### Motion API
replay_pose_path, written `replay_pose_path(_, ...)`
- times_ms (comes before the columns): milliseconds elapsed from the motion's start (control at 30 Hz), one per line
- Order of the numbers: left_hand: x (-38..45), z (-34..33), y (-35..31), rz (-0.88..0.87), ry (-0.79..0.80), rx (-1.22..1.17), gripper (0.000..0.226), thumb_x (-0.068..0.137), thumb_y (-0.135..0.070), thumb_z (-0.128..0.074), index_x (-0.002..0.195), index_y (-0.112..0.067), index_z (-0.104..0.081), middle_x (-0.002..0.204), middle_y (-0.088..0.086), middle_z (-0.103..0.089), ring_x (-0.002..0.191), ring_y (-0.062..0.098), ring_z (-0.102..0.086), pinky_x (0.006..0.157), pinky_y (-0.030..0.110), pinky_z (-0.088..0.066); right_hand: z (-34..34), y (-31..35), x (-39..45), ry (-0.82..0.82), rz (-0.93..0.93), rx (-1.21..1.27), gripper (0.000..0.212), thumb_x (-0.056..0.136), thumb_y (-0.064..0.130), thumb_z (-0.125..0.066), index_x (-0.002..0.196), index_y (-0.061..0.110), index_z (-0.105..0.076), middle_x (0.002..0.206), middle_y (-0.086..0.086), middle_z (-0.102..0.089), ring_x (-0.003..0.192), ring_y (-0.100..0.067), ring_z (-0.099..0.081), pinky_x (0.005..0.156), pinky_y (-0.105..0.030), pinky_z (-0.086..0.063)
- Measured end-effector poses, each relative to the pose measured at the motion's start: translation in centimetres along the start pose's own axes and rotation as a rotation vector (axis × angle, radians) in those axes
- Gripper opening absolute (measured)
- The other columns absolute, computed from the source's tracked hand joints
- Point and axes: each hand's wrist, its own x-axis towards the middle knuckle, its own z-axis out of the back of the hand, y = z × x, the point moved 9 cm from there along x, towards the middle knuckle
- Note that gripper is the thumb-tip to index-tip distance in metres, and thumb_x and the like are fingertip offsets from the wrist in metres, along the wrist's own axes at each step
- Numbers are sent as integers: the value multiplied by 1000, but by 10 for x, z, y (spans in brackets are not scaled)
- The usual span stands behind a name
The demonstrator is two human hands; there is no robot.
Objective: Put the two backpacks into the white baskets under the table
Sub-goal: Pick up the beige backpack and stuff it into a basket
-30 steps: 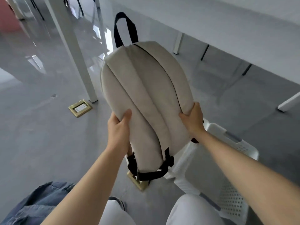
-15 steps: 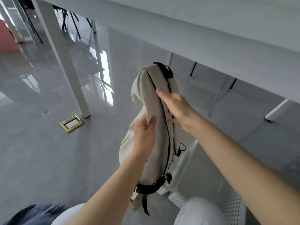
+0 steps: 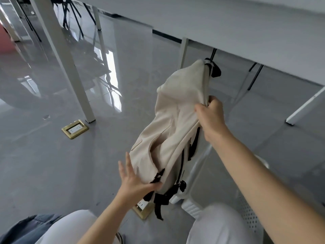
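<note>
A cream backpack [image 3: 177, 110] with black straps hangs tilted in the air under the white table [image 3: 228, 23]. My right hand [image 3: 210, 117] pinches its fabric on the right side, near the upper half. My left hand [image 3: 135, 180] has its fingers spread, the palm and thumb pressed against the bag's lower left corner. Below and right of the bag stands a white basket [image 3: 198, 178] with perforated walls, partly hidden by my arm and knee. A blue denim bag [image 3: 26, 228] lies at the bottom left edge.
A white table leg [image 3: 65, 59] stands on the glossy grey floor at the left, with a brass floor socket [image 3: 75, 129] beside it. A second brass socket [image 3: 143, 207] sits under the bag's straps. Another table foot [image 3: 306, 106] is at the right. My knees fill the bottom.
The bag has swung up and to the right under the table. My left hand has slid from its middle to the lower corner and spread; my right hand now grips the fabric.
</note>
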Motion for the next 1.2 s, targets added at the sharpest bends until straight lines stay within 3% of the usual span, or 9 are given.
replay_pose_path(100,10,-22,-7,1,154,26,116,48,-40,-88,144,-42,-22,143,-3,-30,113,23,-54,60,40,-62,6,-5,-8,-41,-27,146,9,72,7,-51,72,16,-52,76,-2,-58,70,-18,-53,66,-31,-44)
replay_pose_path(233,12,-31,-62,-228,9,174,40,57,-35,-73,85,-22,-48,105,-1,-51,82,9,-50,57,26,-42,33,4,2,-123,-52,295,7,74,15,-56,71,20,-55,78,-4,-61,73,-20,-56,67,-34,-46)
replay_pose_path(400,26,-33,-108,-345,-144,196,32,70,-31,-68,70,-19,-38,93,-1,-48,66,9,-42,53,24,-29,64,11,41,-241,-15,236,9,73,26,-56,78,19,-56,95,-11,-66,84,-24,-64,80,-44,-56)
replay_pose_path(500,45,-66,-80,-271,22,335,37,74,-39,-69,89,-16,-43,101,4,-52,75,16,-48,59,30,-38,57,-8,37,-223,-83,148,35,78,20,-55,110,9,-60,113,-12,-67,103,-27,-65,94,-48,-54)
replay_pose_path(633,52,-102,-21,-214,159,639,65,86,-58,-51,129,-10,-39,134,2,-43,125,25,-47,100,41,-41,37,-46,12,-119,-113,82,31,81,11,-54,111,7,-57,108,-11,-66,97,-27,-63,88,-39,-53)
replay_pose_path(933,63,-100,9,-199,163,923,45,95,-47,-34,119,-18,-58,127,-3,-53,141,22,-22,116,61,-9,23,-65,3,-115,-97,57,34,85,2,-46,117,12,-44,88,8,-52,82,-17,-55,74,-29,-43)
replay_pose_path(1033,69,-97,1,-97,295,798,48,90,-50,-47,121,-16,-57,133,1,-52,140,25,-27,114,57,-18,9,-69,-5,-30,-67,19,40,86,3,-48,123,14,-39,87,11,-53,77,-9,-54,71,-26,-45)
replay_pose_path(1100,70,-84,-29,-48,364,360,47,84,-30,-63,128,-20,-50,133,0,-52,127,23,-45,104,42,-39,-3,-72,-12,25,-34,-36,44,84,4,-51,124,18,-41,93,12,-57,88,-17,-58,84,-33,-49)
replay_pose_path(1200,67,-40,-100,-90,351,-428,68,78,-22,-64,139,-35,-38,138,-15,-44,128,12,-43,109,40,-32,-27,-75,-24,112,31,-42,55,80,9,-61,130,23,-43,114,0,-62,106,-19,-59,95,-32,-48)
